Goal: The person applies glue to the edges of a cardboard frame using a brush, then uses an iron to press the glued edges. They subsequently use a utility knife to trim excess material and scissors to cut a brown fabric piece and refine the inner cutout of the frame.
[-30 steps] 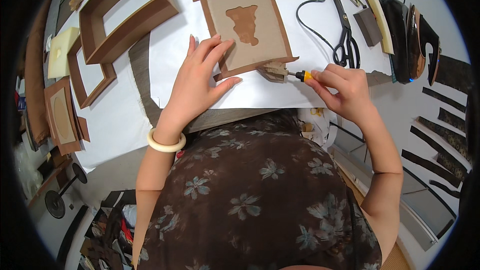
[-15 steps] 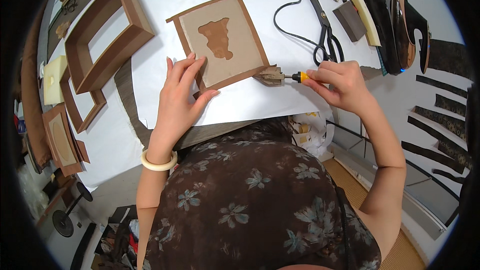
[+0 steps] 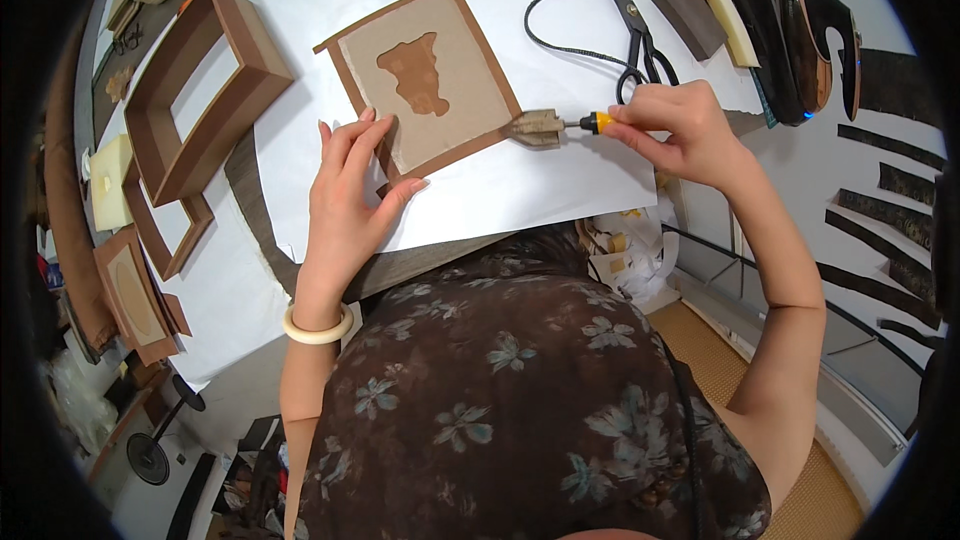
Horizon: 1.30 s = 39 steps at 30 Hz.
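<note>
A beige panel edged with brown strips lies on white paper. In its middle is an irregular brown patch. My left hand rests on its lower left corner, fingers apart, thumb along the bottom strip. My right hand is closed round the handle of a small craft iron with a yellow collar and a flat, tan, wedge-shaped head. The head's tip touches the panel's lower right corner and covers part of it. My fingers hide most of the handle.
Black-handled scissors, a dark block and a cord lie at the upper right, with a black full-size iron beyond. Brown box frames and an oval-patterned panel are at left. The table's near edge runs before me.
The iron's head has moved from below the bottom strip up onto the lower right corner. A strip end that stuck out there no longer shows. The whole view has shifted slightly.
</note>
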Each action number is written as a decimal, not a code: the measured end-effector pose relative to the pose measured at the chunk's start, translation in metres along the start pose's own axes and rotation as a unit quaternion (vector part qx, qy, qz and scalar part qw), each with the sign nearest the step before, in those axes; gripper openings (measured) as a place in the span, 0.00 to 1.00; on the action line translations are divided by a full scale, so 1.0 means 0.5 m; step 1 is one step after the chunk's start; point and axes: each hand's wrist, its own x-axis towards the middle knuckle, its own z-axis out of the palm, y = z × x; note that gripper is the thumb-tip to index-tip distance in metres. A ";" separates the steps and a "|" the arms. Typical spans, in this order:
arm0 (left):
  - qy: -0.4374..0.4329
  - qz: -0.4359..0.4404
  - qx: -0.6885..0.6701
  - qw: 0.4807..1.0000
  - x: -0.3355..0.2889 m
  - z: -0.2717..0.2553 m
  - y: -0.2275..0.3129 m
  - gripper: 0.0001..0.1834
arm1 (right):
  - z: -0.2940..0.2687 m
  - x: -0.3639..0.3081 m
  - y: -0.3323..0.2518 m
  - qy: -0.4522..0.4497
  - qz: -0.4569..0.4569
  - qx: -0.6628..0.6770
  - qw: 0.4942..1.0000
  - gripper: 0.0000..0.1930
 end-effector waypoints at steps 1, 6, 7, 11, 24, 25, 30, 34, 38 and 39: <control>0.001 0.002 0.000 1.000 0.000 0.000 -0.001 0.32 | 0.003 -0.003 -0.002 -0.010 -0.014 -0.003 1.000 0.06; -0.001 -0.004 -0.012 1.000 0.002 -0.002 0.006 0.32 | 0.012 0.019 0.010 -0.010 -0.025 -0.018 0.999 0.07; -0.002 -0.005 -0.010 1.000 0.001 -0.002 0.007 0.32 | 0.021 0.021 0.024 0.009 -0.026 -0.009 1.000 0.07; 0.006 -0.007 -0.010 1.000 -0.001 0.000 0.005 0.33 | 0.006 0.016 0.028 0.047 0.022 0.032 0.998 0.07; 0.007 -0.027 -0.034 0.999 -0.005 0.003 0.008 0.33 | -0.007 0.032 0.037 0.028 -0.039 0.001 0.999 0.07; 0.007 -0.026 -0.031 0.999 -0.005 0.002 0.006 0.33 | -0.015 0.030 0.034 0.014 -0.033 0.010 0.999 0.07; 0.003 -0.008 -0.016 1.000 -0.003 0.001 0.004 0.33 | -0.004 0.017 0.024 -0.022 -0.035 -0.011 0.999 0.09; -0.004 -0.019 -0.025 0.999 -0.003 0.000 0.007 0.32 | -0.007 0.016 0.032 0.034 0.002 -0.036 0.999 0.09; -0.001 0.006 0.016 1.000 -0.001 -0.002 0.014 0.31 | -0.006 -0.001 0.006 0.072 0.052 -0.002 0.996 0.10; -0.004 0.017 0.038 0.999 0.004 -0.005 0.019 0.30 | -0.006 -0.005 -0.005 0.088 0.087 0.014 0.992 0.08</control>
